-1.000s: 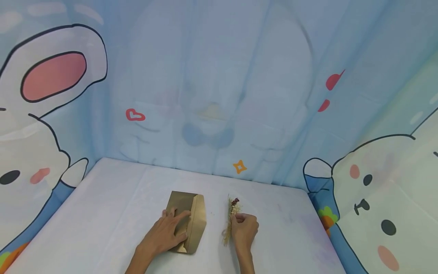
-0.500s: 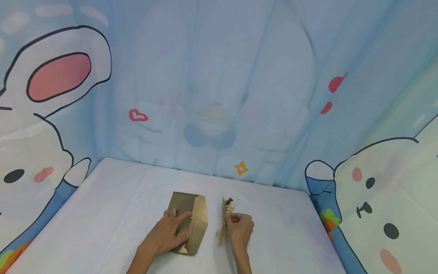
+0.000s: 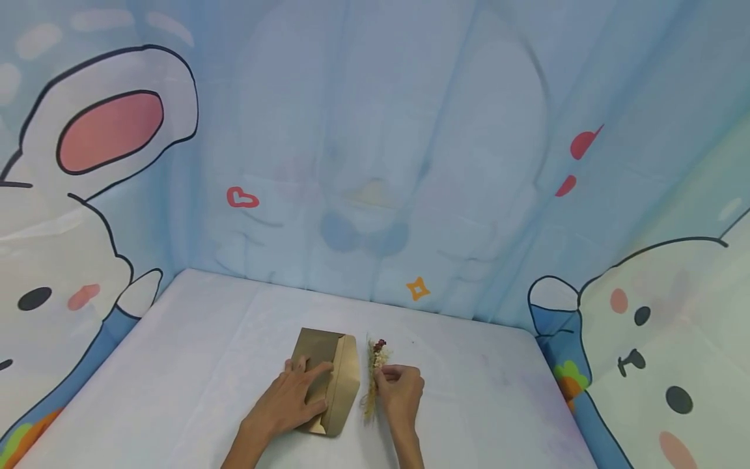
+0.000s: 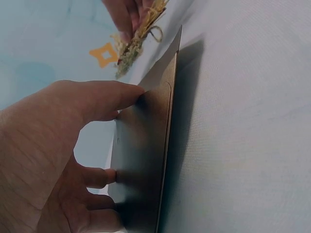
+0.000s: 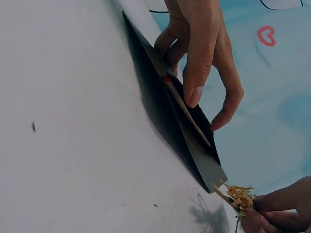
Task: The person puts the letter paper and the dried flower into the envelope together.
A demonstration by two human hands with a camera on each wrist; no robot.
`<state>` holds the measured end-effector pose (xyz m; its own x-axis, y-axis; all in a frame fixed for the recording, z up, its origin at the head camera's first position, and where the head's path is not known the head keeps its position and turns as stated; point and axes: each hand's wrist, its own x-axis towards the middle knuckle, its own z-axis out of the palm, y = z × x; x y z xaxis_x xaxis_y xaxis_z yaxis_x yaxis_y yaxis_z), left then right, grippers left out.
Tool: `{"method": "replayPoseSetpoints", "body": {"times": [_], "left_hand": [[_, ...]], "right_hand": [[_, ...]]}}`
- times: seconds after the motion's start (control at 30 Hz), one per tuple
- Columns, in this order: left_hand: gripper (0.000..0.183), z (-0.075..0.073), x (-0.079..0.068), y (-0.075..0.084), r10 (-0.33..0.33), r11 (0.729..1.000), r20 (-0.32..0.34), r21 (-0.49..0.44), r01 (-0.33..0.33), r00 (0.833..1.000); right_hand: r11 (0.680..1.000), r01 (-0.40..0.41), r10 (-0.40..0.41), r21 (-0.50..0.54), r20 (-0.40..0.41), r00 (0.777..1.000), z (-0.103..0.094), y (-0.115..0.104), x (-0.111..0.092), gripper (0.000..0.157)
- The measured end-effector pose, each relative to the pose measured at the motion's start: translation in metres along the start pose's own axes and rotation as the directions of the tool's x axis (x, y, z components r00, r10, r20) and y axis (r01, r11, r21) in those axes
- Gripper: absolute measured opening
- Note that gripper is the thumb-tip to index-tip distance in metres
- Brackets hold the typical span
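A gold envelope [image 3: 344, 381] lies on the white-covered table, its flap unfolded toward the right. My left hand [image 3: 288, 396] rests on it with fingers spread, the thumb and fingertips touching its face in the left wrist view. In the right wrist view the mouth of the envelope [image 5: 192, 141] gapes, and a pale edge with a small red spot shows inside. Just right of the flap, my right hand [image 3: 401, 393] pinches a small bunch of dried flowers [image 3: 372, 384] by its stems. Dark red and cream heads point away from me, and a tie loops round the lower stems.
The white cloth of the table [image 3: 492, 397] spreads to both sides. Small dark crumbs [image 5: 155, 205] lie on it. A blue curtain with cartoon animals [image 3: 375, 150] hangs behind the table's far edge and at both sides.
My right hand has moved left with the dried flower bunch, closer to the envelope flap. My left hand stays on the envelope. The whole head view has shifted slightly.
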<state>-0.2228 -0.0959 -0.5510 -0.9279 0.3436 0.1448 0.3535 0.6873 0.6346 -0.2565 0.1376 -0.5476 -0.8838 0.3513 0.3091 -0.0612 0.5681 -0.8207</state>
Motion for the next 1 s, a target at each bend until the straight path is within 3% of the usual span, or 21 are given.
{"method": "replayPoseSetpoints", "body": {"times": [0.63, 1.0], "left_hand": [[0.065, 0.0, 0.001, 0.0, -0.017, 1.0, 0.0, 0.012, 0.017, 1.0], [0.066, 0.002, 0.0, -0.001, -0.033, 0.999, 0.003, 0.006, 0.033, 0.999]], "right_hand": [[1.0, -0.013, 0.013, -0.002, 0.083, 0.996, 0.021, -0.019, -0.01, 0.007], [0.996, -0.033, 0.02, 0.079, 0.156, 0.988, 0.032, -0.024, -0.018, 0.005]]}}
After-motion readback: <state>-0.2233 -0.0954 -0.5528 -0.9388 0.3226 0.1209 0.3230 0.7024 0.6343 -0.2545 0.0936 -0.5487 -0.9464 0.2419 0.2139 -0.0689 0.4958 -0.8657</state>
